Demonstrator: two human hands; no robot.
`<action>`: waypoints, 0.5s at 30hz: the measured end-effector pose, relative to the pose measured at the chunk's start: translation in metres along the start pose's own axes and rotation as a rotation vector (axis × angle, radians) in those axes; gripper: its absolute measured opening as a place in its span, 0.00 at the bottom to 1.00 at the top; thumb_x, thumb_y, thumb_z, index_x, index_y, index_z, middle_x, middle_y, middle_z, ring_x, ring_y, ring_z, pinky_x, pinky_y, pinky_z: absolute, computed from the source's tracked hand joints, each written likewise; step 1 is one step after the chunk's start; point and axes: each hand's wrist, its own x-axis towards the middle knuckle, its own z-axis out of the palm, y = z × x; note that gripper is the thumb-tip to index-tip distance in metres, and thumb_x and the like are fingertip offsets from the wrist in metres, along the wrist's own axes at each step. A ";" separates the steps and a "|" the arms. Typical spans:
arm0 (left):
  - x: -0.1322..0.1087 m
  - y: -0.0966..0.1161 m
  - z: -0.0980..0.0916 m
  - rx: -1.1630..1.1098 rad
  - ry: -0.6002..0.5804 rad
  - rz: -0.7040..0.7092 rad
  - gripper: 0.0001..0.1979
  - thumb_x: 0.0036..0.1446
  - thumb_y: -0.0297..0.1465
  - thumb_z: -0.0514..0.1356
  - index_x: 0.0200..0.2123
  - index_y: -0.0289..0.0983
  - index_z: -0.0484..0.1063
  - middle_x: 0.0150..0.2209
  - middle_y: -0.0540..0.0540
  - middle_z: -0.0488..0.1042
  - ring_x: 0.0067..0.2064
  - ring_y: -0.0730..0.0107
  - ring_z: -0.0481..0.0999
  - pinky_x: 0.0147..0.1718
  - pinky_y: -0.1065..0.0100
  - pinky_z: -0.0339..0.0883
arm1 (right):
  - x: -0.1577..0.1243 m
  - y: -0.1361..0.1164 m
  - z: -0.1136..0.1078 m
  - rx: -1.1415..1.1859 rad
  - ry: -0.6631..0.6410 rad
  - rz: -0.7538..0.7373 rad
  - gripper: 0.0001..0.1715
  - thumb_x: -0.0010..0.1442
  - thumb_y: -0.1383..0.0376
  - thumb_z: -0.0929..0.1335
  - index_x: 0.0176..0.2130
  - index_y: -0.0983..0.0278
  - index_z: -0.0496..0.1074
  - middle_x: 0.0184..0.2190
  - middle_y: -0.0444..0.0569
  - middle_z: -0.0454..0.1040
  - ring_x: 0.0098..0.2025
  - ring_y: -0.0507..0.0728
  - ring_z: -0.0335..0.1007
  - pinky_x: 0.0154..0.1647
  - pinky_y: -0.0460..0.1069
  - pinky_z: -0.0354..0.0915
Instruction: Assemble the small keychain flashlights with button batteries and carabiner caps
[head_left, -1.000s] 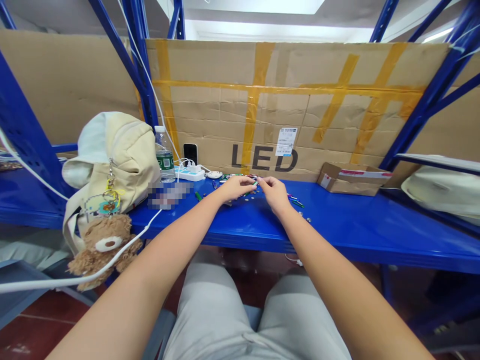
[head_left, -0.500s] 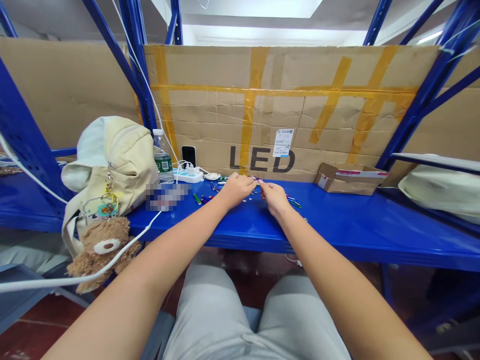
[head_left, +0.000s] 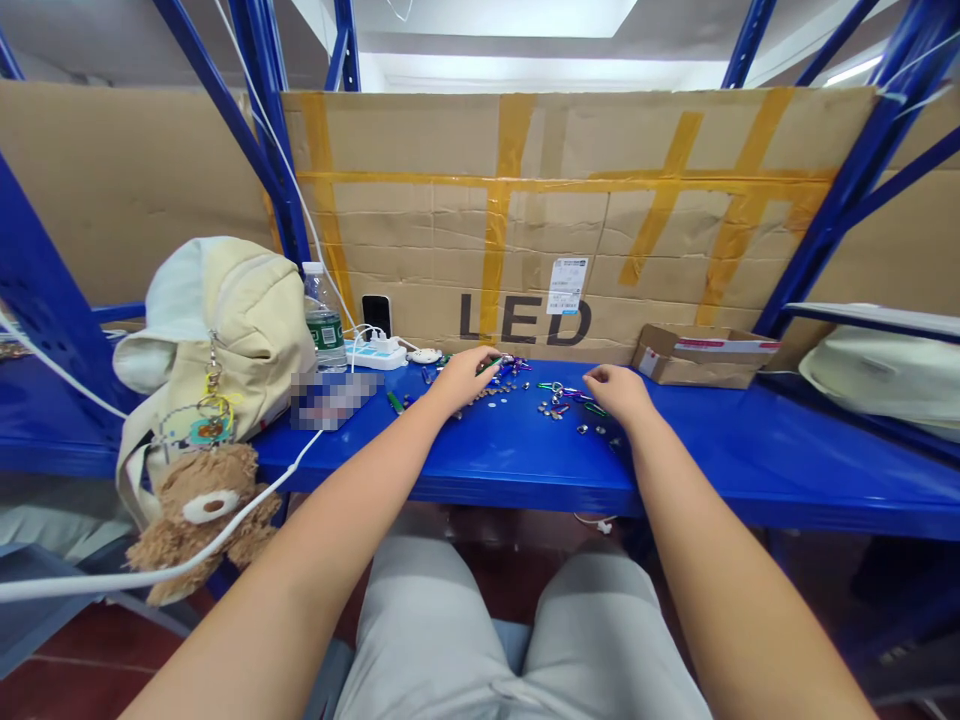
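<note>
Two hands, left (head_left: 466,382), right (head_left: 619,392), lie apart among small metal carabiners (head_left: 555,402).

The glossy blue steel shelf (head_left: 742,450) carries small metal clips (head_left: 553,400) — green, purple and silver — against a brown cardboard sheet (head_left: 420,220) latticed with orange-yellow packing tape (head_left: 499,240) and printed with black LED lettering (head_left: 521,320). A cream canvas bag (head_left: 225,300) sits beside a tan plush teddy bear (head_left: 199,530) — its muzzle a white oval patch (head_left: 210,507).
</note>
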 end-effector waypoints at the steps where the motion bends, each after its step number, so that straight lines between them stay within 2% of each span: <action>1: 0.000 0.000 0.000 -0.012 0.003 -0.010 0.15 0.60 0.33 0.55 0.48 0.36 0.71 0.45 0.44 0.77 0.46 0.63 0.75 0.48 0.63 0.68 | 0.000 0.008 -0.001 -0.024 -0.045 0.005 0.14 0.57 0.62 0.64 0.38 0.65 0.76 0.39 0.53 0.78 0.43 0.59 0.72 0.41 0.49 0.62; 4: 0.001 0.000 0.002 -0.023 0.006 -0.046 0.13 0.59 0.34 0.56 0.45 0.36 0.72 0.43 0.43 0.77 0.45 0.62 0.75 0.46 0.63 0.69 | -0.004 0.022 -0.006 -0.082 -0.160 0.031 0.13 0.55 0.60 0.67 0.36 0.64 0.77 0.36 0.51 0.78 0.38 0.57 0.72 0.36 0.47 0.62; 8: 0.001 0.000 0.003 0.001 0.010 -0.062 0.13 0.59 0.35 0.56 0.44 0.36 0.72 0.43 0.44 0.77 0.45 0.63 0.76 0.46 0.63 0.69 | -0.011 0.025 -0.011 -0.145 -0.286 0.029 0.13 0.51 0.56 0.70 0.29 0.64 0.76 0.30 0.50 0.78 0.31 0.55 0.71 0.30 0.47 0.60; 12: 0.000 0.001 0.003 -0.003 -0.005 -0.038 0.13 0.59 0.35 0.56 0.44 0.36 0.72 0.44 0.44 0.77 0.45 0.63 0.75 0.46 0.63 0.69 | -0.013 0.024 -0.011 -0.149 -0.296 0.029 0.13 0.52 0.59 0.70 0.22 0.65 0.74 0.24 0.50 0.76 0.25 0.54 0.67 0.28 0.47 0.58; 15: 0.000 0.001 0.005 -0.037 -0.011 -0.027 0.12 0.59 0.34 0.56 0.44 0.35 0.72 0.43 0.43 0.77 0.44 0.63 0.76 0.46 0.63 0.69 | -0.014 0.019 -0.009 -0.037 -0.205 0.003 0.12 0.50 0.62 0.70 0.20 0.65 0.70 0.22 0.49 0.73 0.25 0.53 0.65 0.28 0.48 0.57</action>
